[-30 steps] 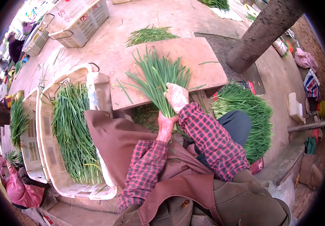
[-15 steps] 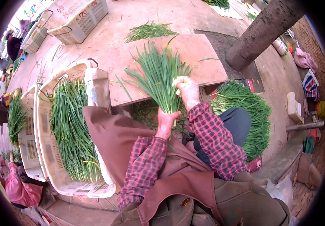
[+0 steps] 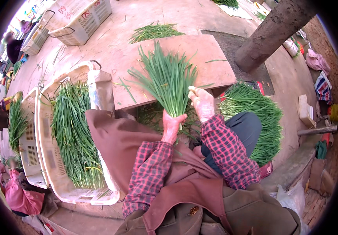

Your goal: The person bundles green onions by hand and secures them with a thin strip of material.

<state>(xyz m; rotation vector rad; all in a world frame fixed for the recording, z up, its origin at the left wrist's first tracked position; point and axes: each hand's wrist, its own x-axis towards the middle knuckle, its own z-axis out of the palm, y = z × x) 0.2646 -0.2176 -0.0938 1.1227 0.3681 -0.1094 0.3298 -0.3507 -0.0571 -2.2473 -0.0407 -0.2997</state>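
**Bunch of green chives held over the low bench**

We find the left hand [image 3: 173, 126] closed around the lower stems of a bunch of chives [image 3: 169, 80], gripping it from below. The bunch stands nearly upright and fans out toward its tips, above the near edge of the reddish bench [image 3: 208, 58]. The right hand [image 3: 202, 102] rests against the right side of the same bunch, fingers curled on the stems just above the left hand; it appears to pinch a few blades, though we cannot tell how firmly.

To the person's left we note a white plastic crate [image 3: 55, 172] lined with chives laid lengthwise, and a second crate [image 3: 26, 149] beside it. A large heap of chives [image 3: 261, 117] lies on the ground to the right, touching the person's dark trouser leg. A smaller loose pile [image 3: 155, 31] lies on the ground beyond the bench. A tree trunk [image 3: 274, 31] leans at upper right, and two empty white crates [image 3: 79, 17] stand at upper left. Another person's pink sleeve [image 3: 18, 194] shows at lower left
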